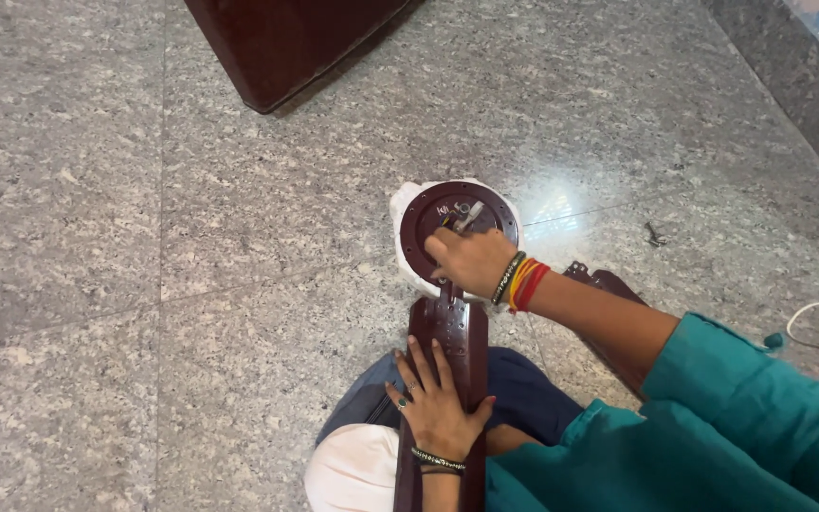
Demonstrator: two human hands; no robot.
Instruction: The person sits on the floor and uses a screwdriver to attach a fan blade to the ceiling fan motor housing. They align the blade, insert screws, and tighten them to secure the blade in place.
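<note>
fan blade being pinned flat while the other hand is working at the hub.

the left hand is lying open, fingers spread, pressing down on the dark blade that is running across the lap, seemingly to keep it from shifting. the right hand is curled at the near rim of the round hub, where the blade's end is meeting it; whether it is gripping anything i cannot tell. the hub is sitting on the stone floor over a white cloth, with wires showing in its middle. a second blade is lying behind the right forearm, and a small metal part is lying well apart on the floor.
</note>
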